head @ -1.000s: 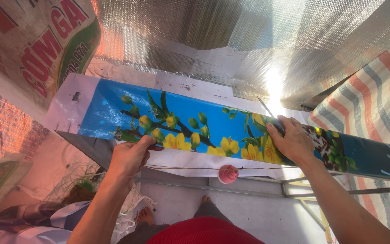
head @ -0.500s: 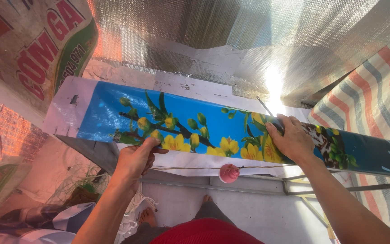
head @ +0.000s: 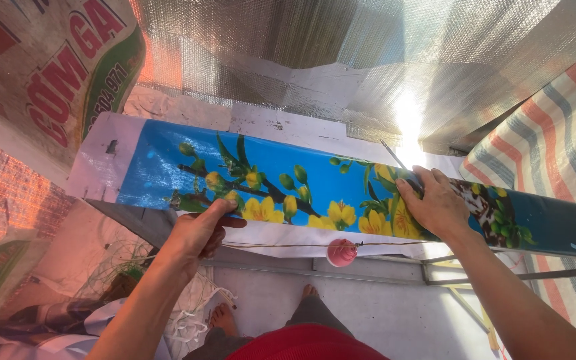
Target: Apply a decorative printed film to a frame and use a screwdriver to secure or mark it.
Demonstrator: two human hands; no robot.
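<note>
Silvery foil sheeting (head: 368, 60) covers the upper background, with a striped tarp (head: 548, 153) at right and a printed sack (head: 41, 73) at left. Across the middle, stretched left to right, lies a long blue banner with yellow flowers (head: 288, 183), its white margin at the lower edge. A thin cord (head: 288, 245) runs just under it, carrying a small pink spool (head: 342, 252).

Risk, as judged: the banner is held only by hand pressure; if either hand eases off, the slack sheet could sag, crease or slide askew, and the cord could snag it.

Left hand (head: 201, 230): fingers curled over the banner's lower edge, pinching it. Right hand (head: 435, 203): spread flat, palm down on the flower print, with a thin dark needle-like tool (head: 395, 157) under the fingertips.
</note>
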